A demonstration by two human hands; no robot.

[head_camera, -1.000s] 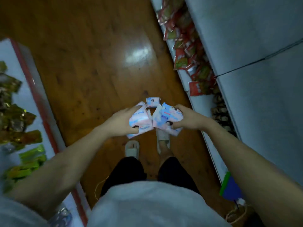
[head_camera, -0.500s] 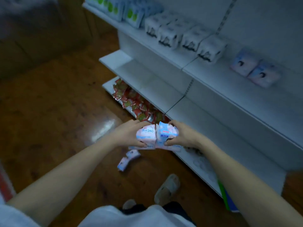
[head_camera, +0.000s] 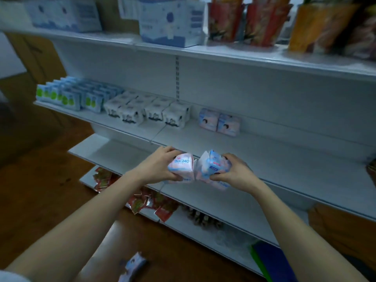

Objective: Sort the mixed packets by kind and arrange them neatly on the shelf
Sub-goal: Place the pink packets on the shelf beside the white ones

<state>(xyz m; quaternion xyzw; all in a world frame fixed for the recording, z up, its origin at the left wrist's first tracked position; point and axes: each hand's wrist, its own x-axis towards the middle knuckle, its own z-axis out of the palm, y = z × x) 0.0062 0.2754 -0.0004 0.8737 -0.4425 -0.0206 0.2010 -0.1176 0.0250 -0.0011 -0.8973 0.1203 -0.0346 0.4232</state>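
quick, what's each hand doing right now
Left hand: grips the pink 240 packet.
Right hand: grips the blue-and-pink packets.

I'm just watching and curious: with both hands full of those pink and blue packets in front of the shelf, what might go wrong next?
Each hand grips several packets at once: the left hand a pink stack, the right hand a blue bundle. One could slip out. A dropped packet lying on the floor near the person might get stepped on.
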